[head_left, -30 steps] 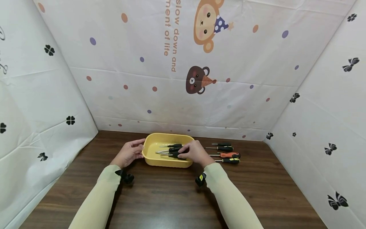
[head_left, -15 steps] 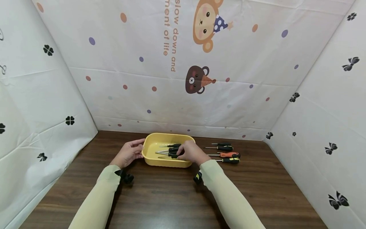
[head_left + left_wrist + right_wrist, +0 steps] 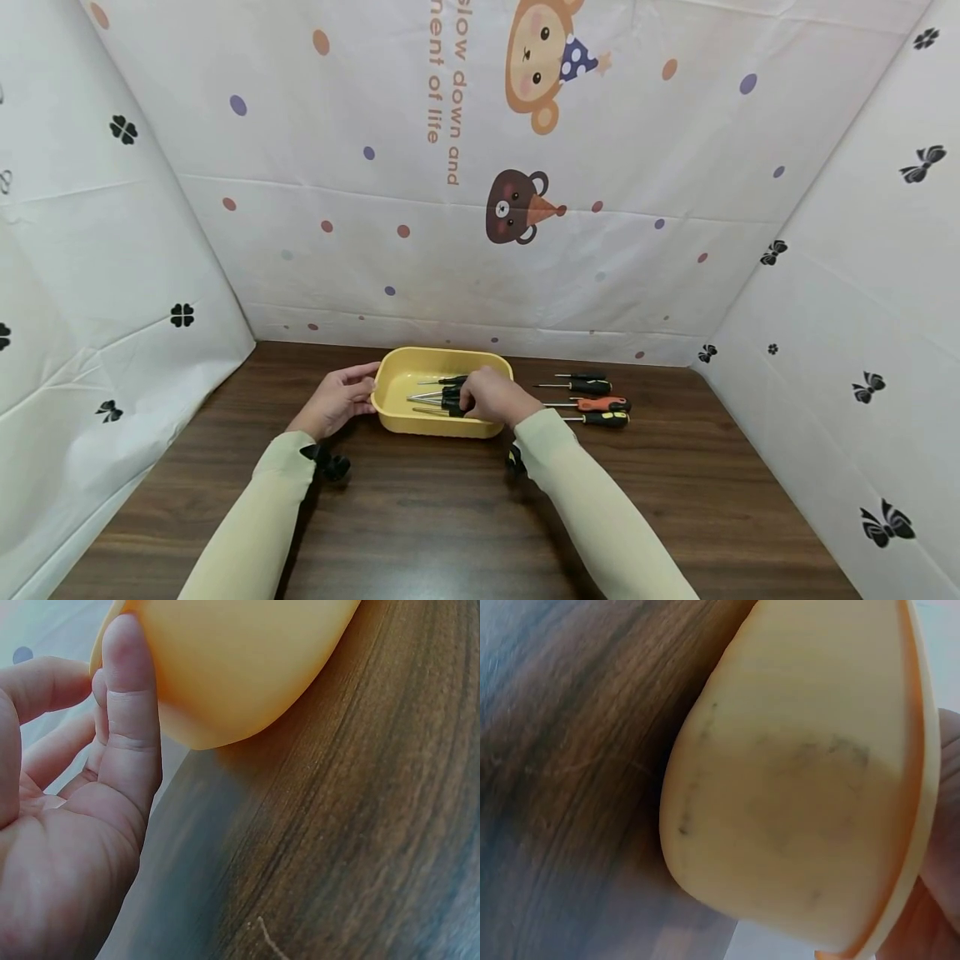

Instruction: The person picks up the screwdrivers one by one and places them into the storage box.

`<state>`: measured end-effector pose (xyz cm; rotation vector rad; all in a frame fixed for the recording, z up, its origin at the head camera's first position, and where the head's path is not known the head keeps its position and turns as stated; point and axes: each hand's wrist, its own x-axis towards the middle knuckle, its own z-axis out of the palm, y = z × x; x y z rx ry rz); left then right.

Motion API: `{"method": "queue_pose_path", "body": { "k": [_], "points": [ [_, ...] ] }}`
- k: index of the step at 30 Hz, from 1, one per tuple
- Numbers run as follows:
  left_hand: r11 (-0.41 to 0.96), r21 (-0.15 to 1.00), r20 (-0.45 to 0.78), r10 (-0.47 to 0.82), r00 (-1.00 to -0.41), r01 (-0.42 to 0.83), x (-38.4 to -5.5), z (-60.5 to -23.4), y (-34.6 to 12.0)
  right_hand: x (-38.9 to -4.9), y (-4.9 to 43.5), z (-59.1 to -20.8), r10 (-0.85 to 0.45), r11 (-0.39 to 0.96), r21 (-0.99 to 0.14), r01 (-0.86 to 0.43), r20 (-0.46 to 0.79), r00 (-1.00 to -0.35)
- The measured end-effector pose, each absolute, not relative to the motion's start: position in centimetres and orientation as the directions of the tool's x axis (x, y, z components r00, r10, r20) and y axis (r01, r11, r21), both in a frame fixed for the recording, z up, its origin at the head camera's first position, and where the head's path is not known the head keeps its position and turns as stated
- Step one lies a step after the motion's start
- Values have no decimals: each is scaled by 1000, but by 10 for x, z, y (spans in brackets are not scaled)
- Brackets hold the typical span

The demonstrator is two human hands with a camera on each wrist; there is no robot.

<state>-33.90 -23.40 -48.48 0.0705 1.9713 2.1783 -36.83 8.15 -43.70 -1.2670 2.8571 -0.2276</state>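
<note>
You have the yellow tray (image 3: 442, 427) on the bench (image 3: 420, 517), just below the centre of the head frame. At the tray's left end, your left hand (image 3: 336, 405) has its fingers loosely extended; the left wrist view adds what the head view mostly hides, a fingertip pressed flat against the outer wall. Your right hand (image 3: 497, 395) reaches inside, fingers curled with thumb and fingertips around the black handle of the front screwdriver (image 3: 454, 412). Other black-handled screwdrivers (image 3: 454, 381) lie beside it, tips to the left. Only the head view shows the tray's contents and, right of the tray, the orange-handled screwdriver (image 3: 603, 405) among black-handled ones. Only the right wrist view shows dark smudges (image 3: 849, 748) on the tray's outside; there, your hand is cut off at the right edge.
</note>
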Motion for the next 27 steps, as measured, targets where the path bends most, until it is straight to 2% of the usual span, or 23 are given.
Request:
{"method": "queue_pose_path", "body": {
  "k": [14,27],
  "points": [
    [-94,989,-92,190,-977,-112,-343,-488,-236,-372,77,-435,-740,668,-110,-736,-2,-672],
    [-87,990,-91,190,-978,-109,-341,-488,-235,-372,78,-436,-737,669,-116,-735,32,-676]
  ]
}}
